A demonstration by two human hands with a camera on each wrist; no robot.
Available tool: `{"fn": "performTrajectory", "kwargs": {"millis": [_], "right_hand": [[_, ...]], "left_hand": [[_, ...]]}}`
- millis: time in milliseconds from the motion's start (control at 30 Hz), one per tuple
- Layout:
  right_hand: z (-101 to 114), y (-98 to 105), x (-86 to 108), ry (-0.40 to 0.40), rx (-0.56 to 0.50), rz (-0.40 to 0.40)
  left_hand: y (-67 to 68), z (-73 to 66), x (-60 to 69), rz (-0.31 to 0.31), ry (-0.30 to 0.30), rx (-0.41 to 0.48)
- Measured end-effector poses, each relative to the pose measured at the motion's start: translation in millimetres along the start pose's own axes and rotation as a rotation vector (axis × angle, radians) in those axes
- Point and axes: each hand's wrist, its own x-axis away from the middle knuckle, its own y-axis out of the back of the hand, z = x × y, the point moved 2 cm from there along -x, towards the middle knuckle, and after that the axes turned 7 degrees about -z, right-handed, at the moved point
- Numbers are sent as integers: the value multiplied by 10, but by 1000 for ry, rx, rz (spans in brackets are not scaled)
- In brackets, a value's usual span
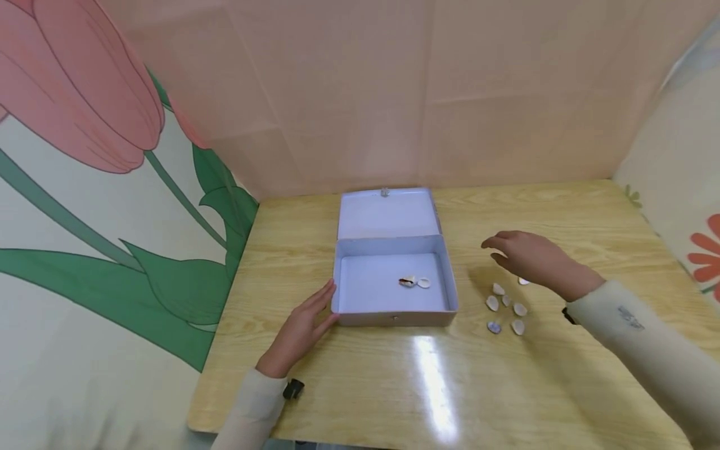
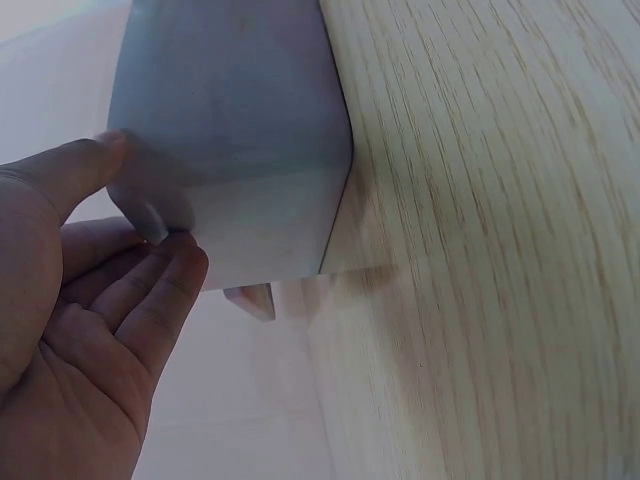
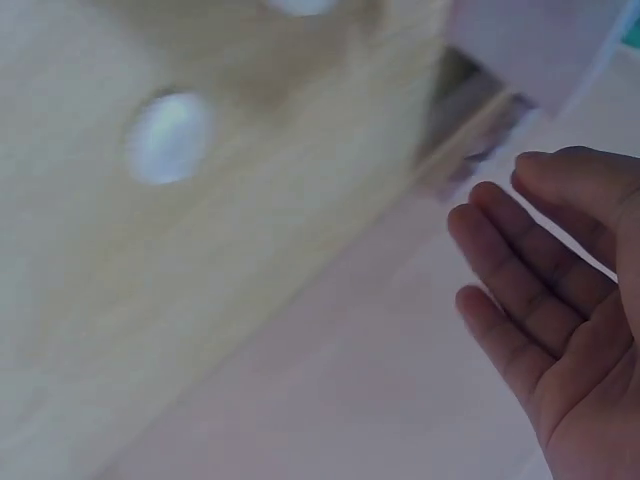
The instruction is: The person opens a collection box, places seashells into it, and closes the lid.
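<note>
A pale metal box (image 1: pixel 394 319) stands on the table with its lid (image 1: pixel 388 212) raised. Inside it lie a dark-marked shell (image 1: pixel 407 281) and a white shell (image 1: pixel 424 283). My left hand (image 1: pixel 300 328) rests against the box's front left corner, with thumb and fingertips touching it; the left wrist view shows this hand (image 2: pixel 100 300) at the box edge (image 2: pixel 235 130). Above the table, right of the box, my right hand (image 1: pixel 531 259) is held with loosely bent fingers and holds nothing. Below it lie several pale shells (image 1: pixel 520 309) and one bluish shell (image 1: pixel 494 327).
The wooden table (image 1: pixel 365 381) meets a pink cloth backdrop (image 1: pixel 349 125) behind the box. At the left is a wall panel with a painted tulip (image 1: pixel 84 81); another panel with a red flower (image 1: pixel 707 247) stands at the right. One white shell (image 1: pixel 524 281) lies partly behind my right hand.
</note>
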Motion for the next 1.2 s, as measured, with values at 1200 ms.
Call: {"fn": "performTrajectory", "kwargs": {"millis": [1200], "right_hand": [[-549,-574,694,-54,-44,36]], "left_hand": [[-10,-9,-1,-11,3,33]]}}
